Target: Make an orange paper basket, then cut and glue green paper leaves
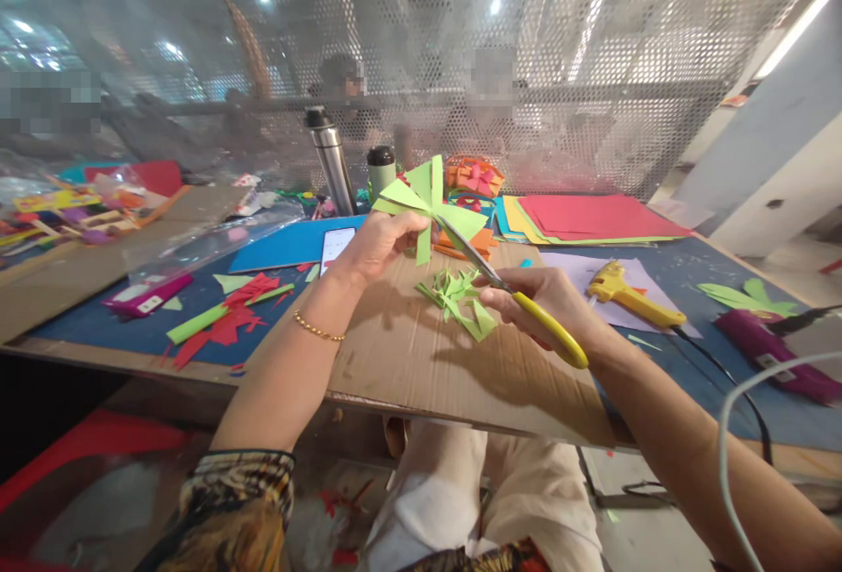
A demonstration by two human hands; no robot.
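Observation:
My left hand [388, 243] pinches a light green paper cutout [460, 219] with several pointed petals, held up above the table. In my right hand [543, 300] is a pair of scissors [549, 326] with yellow handles. Their metal blades point up and left and meet the cutout near its middle; whether they are cutting through paper there I cannot tell. Below, a heap of green paper scraps [453, 296] lies on a brown cardboard sheet [395, 361].
A yellow glue gun [624, 291] with a black cord lies on pale paper at right. Coloured paper sheets [592, 217] are stacked behind it. A steel flask [332, 160], a phone [337, 247] and red paper pieces [224, 326] sit to the left. People are behind a perforated screen.

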